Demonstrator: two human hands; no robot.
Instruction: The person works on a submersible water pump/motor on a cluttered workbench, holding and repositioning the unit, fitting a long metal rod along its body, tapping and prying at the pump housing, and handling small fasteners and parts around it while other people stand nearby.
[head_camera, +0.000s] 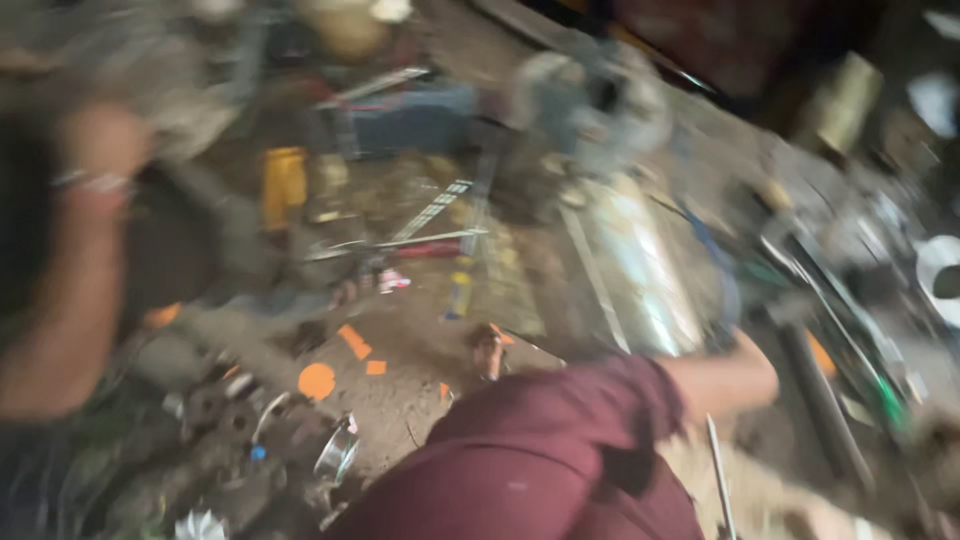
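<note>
Your left hand (100, 135) is raised well left of the silver cylinder (640, 270). Motion blur hides whether the fingers are together or apart. A dark disc (175, 245) lies just beside your wrist, on the cylinder side. Your right hand is out of view. Someone's maroon sleeve (560, 440) is below the cylinder.

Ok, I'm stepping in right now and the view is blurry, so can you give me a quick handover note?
Left hand: raised at the left with a bracelet at the wrist, next to a dark round object. It is too blurred to tell the fingers' grip.
Right hand: not visible. Only the maroon-sleeved arm shows, reaching towards the long shiny silver metal cylinder.
Things: the cylinder lies on the dirt floor among loose metal parts, with a yellow blocky item further off and flat orange pieces nearer.
Done: can't tell. Nothing is visibly lifted.
Left: check both grips first.
</note>
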